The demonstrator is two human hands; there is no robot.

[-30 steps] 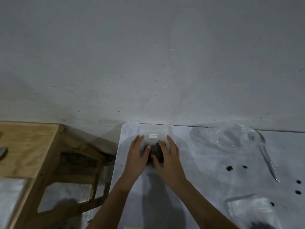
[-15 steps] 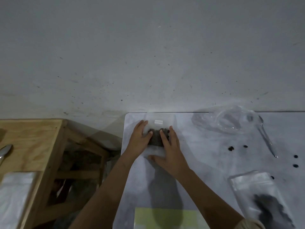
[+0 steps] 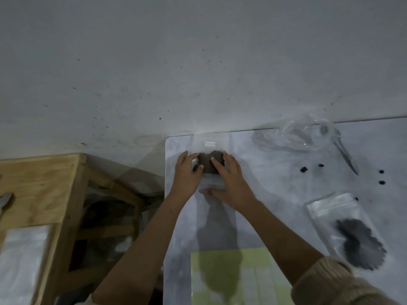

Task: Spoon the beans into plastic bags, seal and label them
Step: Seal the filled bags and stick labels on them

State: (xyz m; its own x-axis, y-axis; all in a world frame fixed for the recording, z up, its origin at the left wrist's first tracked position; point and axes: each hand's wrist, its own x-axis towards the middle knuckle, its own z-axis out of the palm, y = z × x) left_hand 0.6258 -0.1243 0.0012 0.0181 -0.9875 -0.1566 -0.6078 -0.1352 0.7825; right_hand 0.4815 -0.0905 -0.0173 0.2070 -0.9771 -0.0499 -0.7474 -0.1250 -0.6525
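A clear plastic bag of dark beans (image 3: pixel 208 164) with a small white label (image 3: pixel 209 143) lies flat at the far left corner of the white table (image 3: pixel 275 194). My left hand (image 3: pixel 186 172) rests on the bag's left side, fingers fairly straight. My right hand (image 3: pixel 231 181) lies flat over its right side and near end. A second bag with beans (image 3: pixel 352 232) lies at the right. A clear bowl (image 3: pixel 306 135) and a metal spoon (image 3: pixel 343 150) are at the back right. Several loose beans (image 3: pixel 304 169) dot the table.
A yellow-green sheet (image 3: pixel 259 276) lies at the table's near edge. A wooden table (image 3: pixel 33 190) stands to the left, holding a white plastic sheet (image 3: pixel 19 260) and a metal utensil (image 3: pixel 5 200). A grey wall rises just behind both.
The view has tilted downward, bringing the second bag and the green sheet into sight. Both hands stay on the labelled bag; the right hand has spread toward its near end.
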